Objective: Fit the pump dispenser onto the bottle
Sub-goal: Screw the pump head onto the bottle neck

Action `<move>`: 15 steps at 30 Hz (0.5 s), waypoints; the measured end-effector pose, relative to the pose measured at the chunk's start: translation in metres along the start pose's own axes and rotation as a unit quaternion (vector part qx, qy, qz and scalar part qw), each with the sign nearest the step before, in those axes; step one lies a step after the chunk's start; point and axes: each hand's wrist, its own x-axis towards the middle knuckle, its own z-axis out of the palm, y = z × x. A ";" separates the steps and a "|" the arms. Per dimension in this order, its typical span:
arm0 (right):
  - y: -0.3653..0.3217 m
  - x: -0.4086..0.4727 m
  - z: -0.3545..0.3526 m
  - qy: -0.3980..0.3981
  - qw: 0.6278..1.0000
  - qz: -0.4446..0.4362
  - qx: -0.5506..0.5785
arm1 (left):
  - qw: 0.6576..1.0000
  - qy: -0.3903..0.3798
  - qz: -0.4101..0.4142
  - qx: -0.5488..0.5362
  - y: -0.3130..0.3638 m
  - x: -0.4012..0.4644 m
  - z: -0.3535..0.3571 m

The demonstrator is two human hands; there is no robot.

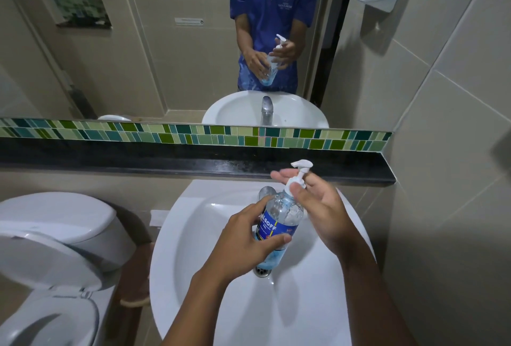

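A clear plastic bottle [279, 221] with a blue label and a little blue gel is held tilted over the sink. My left hand [249, 238] grips its lower body, thumb across the label. A white pump dispenser [298, 173] sits on the bottle's neck, nozzle pointing left. My right hand [318, 204] has thumb and fingers around the pump's white collar, the other fingers spread behind it.
The white sink [210, 257] lies below the hands, with its drain [262, 271] under the bottle and a chrome tap [266, 193] behind it. A black ledge [166, 163] and a mirror run along the wall. A toilet [55, 262] stands at left, a tiled wall at right.
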 end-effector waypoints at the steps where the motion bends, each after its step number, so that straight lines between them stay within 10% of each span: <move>1: 0.000 -0.002 -0.001 -0.032 0.999 0.000 0.023 | 1.000 -0.001 0.001 0.000 0.000 0.000 -0.001; 7: 0.002 0.004 0.003 0.127 0.987 -0.009 -0.095 | 1.000 0.008 -0.012 -0.010 -0.003 -0.002 0.001; 15: 0.005 0.002 -0.003 -0.062 0.998 0.028 0.000 | 1.000 -0.012 -0.013 0.002 -0.004 0.000 -0.002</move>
